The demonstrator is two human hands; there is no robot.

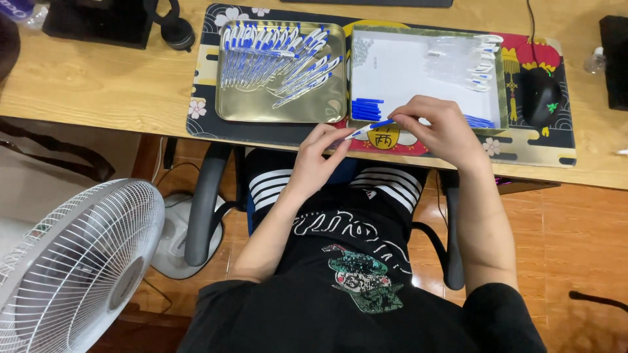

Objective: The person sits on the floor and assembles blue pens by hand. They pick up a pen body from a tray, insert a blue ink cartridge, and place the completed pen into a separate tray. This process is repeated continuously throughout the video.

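Observation:
Both of my hands hold one blue and white pen just in front of the desk edge. My left hand pinches its lower white end. My right hand grips its upper blue end. Behind the hands a gold metal tray holds several assembled blue and white pens. To its right a white-bottomed tray holds blue pen parts at its near left and clear caps at its far right.
A patterned desk mat lies under both trays on the wooden desk. A black mouse sits at the right. A white floor fan stands at lower left. Chair armrests flank my lap.

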